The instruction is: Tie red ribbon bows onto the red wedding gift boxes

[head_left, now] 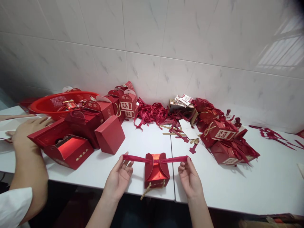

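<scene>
A small red gift box (157, 177) with rounded flaps and a gold cord handle stands before me at the table's front edge. A dark red ribbon (136, 158) runs through the flaps and stretches out to both sides, nearly level. My left hand (120, 177) pinches its left end between thumb and finger. The ribbon's right end is pinched in my right hand (189, 178), the other fingers loosely curled. Both hands are beside the box, not touching it.
At left, a co-worker's arm (28, 155) reaches past red boxes (110, 134) and a red plastic basket (64, 95). Ribbons (153, 113) are heaped by the wall. An open carton (182, 111) holds cards. More tied boxes (224, 134) are piled at right on the white table (268, 180).
</scene>
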`<state>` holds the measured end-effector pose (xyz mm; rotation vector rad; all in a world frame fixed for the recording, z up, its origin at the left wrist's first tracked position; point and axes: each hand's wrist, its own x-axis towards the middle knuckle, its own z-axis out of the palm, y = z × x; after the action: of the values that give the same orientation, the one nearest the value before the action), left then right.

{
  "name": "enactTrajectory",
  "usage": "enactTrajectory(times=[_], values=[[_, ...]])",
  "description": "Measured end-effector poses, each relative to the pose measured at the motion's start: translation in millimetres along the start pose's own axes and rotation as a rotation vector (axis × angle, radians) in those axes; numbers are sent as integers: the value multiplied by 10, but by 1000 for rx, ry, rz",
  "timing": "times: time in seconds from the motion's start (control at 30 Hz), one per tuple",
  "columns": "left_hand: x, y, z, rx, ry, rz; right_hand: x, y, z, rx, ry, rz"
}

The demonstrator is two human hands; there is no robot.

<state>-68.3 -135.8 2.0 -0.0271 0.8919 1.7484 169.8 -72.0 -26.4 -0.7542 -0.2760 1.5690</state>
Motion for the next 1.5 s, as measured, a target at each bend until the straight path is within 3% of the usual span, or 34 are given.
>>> enactTrajectory(times=[0.17, 0.4, 0.6, 0.8, 0.97, 1.17, 1.37, 1.5], values=[[-70, 171, 130, 75, -23, 234, -77, -105, 112, -318, -26, -313], [-159, 340, 424, 308, -180, 499, -181, -334, 437, -468, -45, -623], [-213, 357, 777, 587, -336, 683, -289, -496, 797, -680, -280, -839], [-312, 301, 1027, 719, -578, 628, -349, -518, 1106, -690, -420, -765], [-347, 295, 1122, 654, -651, 597, -301, -503, 1242, -599, -533, -564], [-423, 356, 1227, 738, -791, 583, -342, -486, 1401, -723, -597, -403], [-481, 364, 1183, 1069, -721, 681, -467, -413, 1440, -788, -871, -431], [-473, 387, 1094, 1123, -677, 675, -461, -288, 1391, -780, -853, -421]])
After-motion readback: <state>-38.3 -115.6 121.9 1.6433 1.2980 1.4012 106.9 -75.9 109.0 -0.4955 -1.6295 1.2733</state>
